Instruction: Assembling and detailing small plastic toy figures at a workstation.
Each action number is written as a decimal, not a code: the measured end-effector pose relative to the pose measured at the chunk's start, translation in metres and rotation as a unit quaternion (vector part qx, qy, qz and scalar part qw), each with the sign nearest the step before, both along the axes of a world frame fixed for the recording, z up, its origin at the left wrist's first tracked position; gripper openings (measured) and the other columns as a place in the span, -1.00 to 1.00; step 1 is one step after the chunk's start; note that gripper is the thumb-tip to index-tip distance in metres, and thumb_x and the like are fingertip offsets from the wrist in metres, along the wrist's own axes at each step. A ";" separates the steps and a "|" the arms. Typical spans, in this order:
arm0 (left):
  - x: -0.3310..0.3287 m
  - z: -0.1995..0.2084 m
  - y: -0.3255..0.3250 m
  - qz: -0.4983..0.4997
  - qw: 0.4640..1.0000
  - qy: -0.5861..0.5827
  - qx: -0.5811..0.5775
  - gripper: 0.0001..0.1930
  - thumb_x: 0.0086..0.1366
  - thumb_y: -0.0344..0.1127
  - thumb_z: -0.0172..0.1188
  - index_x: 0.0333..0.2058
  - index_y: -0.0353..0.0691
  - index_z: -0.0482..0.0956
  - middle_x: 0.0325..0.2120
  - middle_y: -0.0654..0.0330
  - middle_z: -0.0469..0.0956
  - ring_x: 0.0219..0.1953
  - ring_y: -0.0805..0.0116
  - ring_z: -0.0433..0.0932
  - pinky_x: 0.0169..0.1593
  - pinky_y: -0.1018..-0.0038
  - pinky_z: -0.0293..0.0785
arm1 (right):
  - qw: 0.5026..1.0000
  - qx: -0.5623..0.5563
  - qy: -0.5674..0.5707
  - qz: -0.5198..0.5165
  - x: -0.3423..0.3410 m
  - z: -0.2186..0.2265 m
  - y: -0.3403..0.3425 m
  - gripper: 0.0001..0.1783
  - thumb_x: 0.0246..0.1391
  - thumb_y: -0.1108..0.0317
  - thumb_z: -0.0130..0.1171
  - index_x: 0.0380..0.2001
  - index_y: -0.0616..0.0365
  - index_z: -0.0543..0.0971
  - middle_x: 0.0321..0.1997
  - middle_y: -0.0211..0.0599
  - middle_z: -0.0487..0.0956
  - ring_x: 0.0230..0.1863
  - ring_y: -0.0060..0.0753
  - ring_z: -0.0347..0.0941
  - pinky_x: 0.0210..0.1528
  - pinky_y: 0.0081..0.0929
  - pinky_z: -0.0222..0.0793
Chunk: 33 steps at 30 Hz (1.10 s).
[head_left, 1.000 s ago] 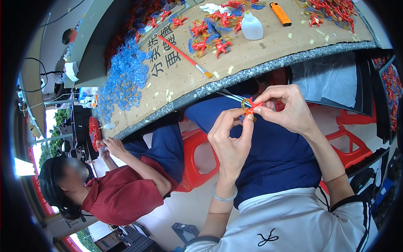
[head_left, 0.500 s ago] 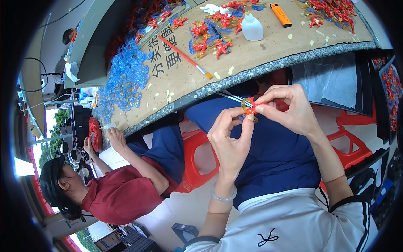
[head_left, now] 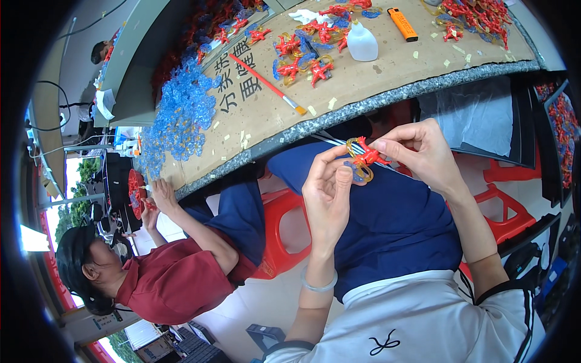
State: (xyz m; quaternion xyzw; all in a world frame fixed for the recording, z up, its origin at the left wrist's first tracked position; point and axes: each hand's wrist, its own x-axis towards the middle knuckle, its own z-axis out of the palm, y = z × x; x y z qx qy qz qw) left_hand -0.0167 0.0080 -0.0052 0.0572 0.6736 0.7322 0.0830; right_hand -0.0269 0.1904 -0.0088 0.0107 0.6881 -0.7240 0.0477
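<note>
Over my lap, my left hand (head_left: pixel 330 190) and my right hand (head_left: pixel 426 154) hold one small toy figure (head_left: pixel 368 156) between them. Its body is red plastic, with clear yellow ring-like parts and a clear blue piece at its lower left. My right thumb and index finger pinch the red part. On the other side, my left fingers and thumb close at the yellow and blue parts; their exact contact is partly hidden. Similar red figures (head_left: pixel 319 69) with yellow and blue parts lie on the table (head_left: pixel 266 130) beyond my hands.
A brush (head_left: pixel 269 85), a white squeeze bottle (head_left: pixel 363 43) and an orange flat object (head_left: pixel 403 25) lie or stand on the table. Clear blue pieces (head_left: pixel 181 109) are heaped at left; red figures (head_left: pixel 475 18) at far right. A co-worker (head_left: pixel 175 272) sits left, handling red pieces by a red basket (head_left: pixel 136 193).
The figure has turned in my fingers, showing more of its red body and yellow rings. My left thumb has shifted left. The co-worker's hands have moved closer together.
</note>
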 end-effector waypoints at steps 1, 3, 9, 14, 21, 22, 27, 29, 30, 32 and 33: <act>0.000 0.000 -0.001 -0.001 1.000 -0.002 0.001 -0.68 0.36 -0.33 0.05 -0.02 -0.44 0.35 -0.29 0.07 0.57 -0.31 0.48 0.54 -0.24 0.56 0.51 | 1.000 0.003 -0.003 0.002 0.000 0.000 0.000 -0.80 0.03 0.37 0.26 -0.39 0.35 0.66 -0.58 -0.32 0.60 -0.53 -0.75 0.43 -0.48 -0.74 0.35; 0.000 -0.001 -0.003 -0.002 1.000 -0.007 0.005 -0.69 0.35 -0.35 0.05 -0.03 -0.44 0.36 -0.29 0.09 0.57 -0.31 0.49 0.53 -0.23 0.57 0.50 | 1.000 0.008 -0.005 0.001 0.000 0.001 -0.002 -0.80 0.03 0.37 0.26 -0.40 0.35 0.66 -0.58 -0.32 0.59 -0.53 -0.75 0.42 -0.48 -0.74 0.34; -0.003 -0.003 0.006 0.024 0.997 0.027 -0.066 -0.71 0.34 -0.37 0.07 -0.05 -0.45 0.40 -0.27 0.11 0.58 -0.30 0.50 0.53 -0.21 0.62 0.45 | 0.999 0.036 0.010 0.019 0.004 0.000 0.011 -0.82 0.02 0.40 0.26 -0.35 0.32 0.66 -0.50 -0.29 0.63 -0.44 -0.66 0.49 -0.38 -0.65 0.43; -0.006 -0.024 0.016 -0.062 0.998 0.002 -0.019 -0.67 0.36 -0.33 0.03 0.00 -0.44 0.35 -0.28 0.03 0.58 -0.34 0.39 0.59 -0.26 0.54 0.52 | 0.998 0.056 -0.008 0.013 0.012 -0.013 0.031 -0.79 0.01 0.36 0.28 -0.41 0.35 0.65 -0.53 -0.32 0.62 -0.47 -0.70 0.46 -0.42 -0.65 0.38; 0.003 -0.037 0.030 -0.154 0.983 -0.008 -0.096 -0.63 0.40 -0.26 -0.04 0.04 -0.42 0.33 -0.24 -0.06 0.56 -0.40 0.33 0.60 -0.30 0.54 0.55 | 0.971 0.151 -0.149 -0.112 0.082 -0.059 0.104 -0.76 -0.06 0.29 0.32 -0.46 0.30 0.68 -0.57 -0.25 0.63 -0.51 -0.59 0.51 -0.41 -0.60 0.40; 0.002 -0.038 0.026 -0.153 0.984 -0.008 -0.094 -0.65 0.41 -0.27 -0.05 0.03 -0.42 0.34 -0.24 -0.06 0.56 -0.40 0.34 0.60 -0.30 0.55 0.55 | 0.959 0.160 -0.185 -0.145 0.092 -0.056 0.114 -0.73 -0.09 0.23 0.35 -0.50 0.27 0.68 -0.58 -0.25 0.62 -0.52 -0.56 0.52 -0.40 -0.58 0.41; -0.002 -0.037 0.013 -0.140 0.983 -0.002 -0.119 -0.71 0.41 -0.35 -0.10 0.00 -0.43 0.37 -0.27 -0.04 0.56 -0.41 0.36 0.59 -0.31 0.57 0.53 | 0.904 0.170 -0.173 -0.353 0.150 -0.079 0.211 -0.85 -0.12 0.32 0.33 -0.59 0.18 0.69 -0.63 -0.30 0.60 -0.60 -0.57 0.49 -0.49 -0.58 0.41; -0.003 -0.036 0.012 -0.139 0.982 -0.014 -0.124 -0.72 0.39 -0.38 -0.09 -0.02 -0.44 0.38 -0.27 -0.03 0.56 -0.40 0.38 0.58 -0.31 0.57 0.53 | 0.826 0.170 -0.144 -0.518 0.168 -0.038 0.262 -0.84 -0.08 0.35 0.26 -0.59 0.22 0.66 -0.60 -0.31 0.60 -0.63 -0.61 0.44 -0.59 -0.64 0.30; -0.004 -0.037 0.014 -0.141 0.983 -0.025 -0.119 -0.73 0.38 -0.41 -0.08 -0.02 -0.45 0.38 -0.26 -0.04 0.55 -0.39 0.38 0.57 -0.30 0.56 0.53 | 0.798 0.195 -0.101 -0.561 0.184 -0.032 0.306 -0.76 -0.04 0.24 0.26 -0.56 0.21 0.65 -0.58 -0.31 0.60 -0.63 -0.65 0.41 -0.59 -0.68 0.26; -0.005 -0.037 0.015 -0.134 0.984 -0.032 -0.109 -0.74 0.36 -0.45 -0.07 -0.04 -0.45 0.40 -0.27 -0.02 0.56 -0.38 0.40 0.56 -0.30 0.57 0.52 | 0.769 0.037 -0.021 -0.637 0.199 -0.032 0.373 -0.65 0.05 0.10 0.22 -0.48 0.22 0.62 -0.46 -0.33 0.63 -0.61 -0.71 0.36 -0.54 -0.75 0.25; -0.006 -0.040 0.017 -0.142 0.984 -0.039 -0.100 -0.75 0.36 -0.46 -0.06 -0.04 -0.45 0.40 -0.27 -0.02 0.56 -0.38 0.41 0.56 -0.30 0.57 0.52 | 0.745 0.007 -0.011 -0.667 0.189 -0.008 0.363 -0.65 0.09 0.09 0.19 -0.41 0.22 0.61 -0.42 -0.33 0.64 -0.59 -0.72 0.36 -0.53 -0.74 0.25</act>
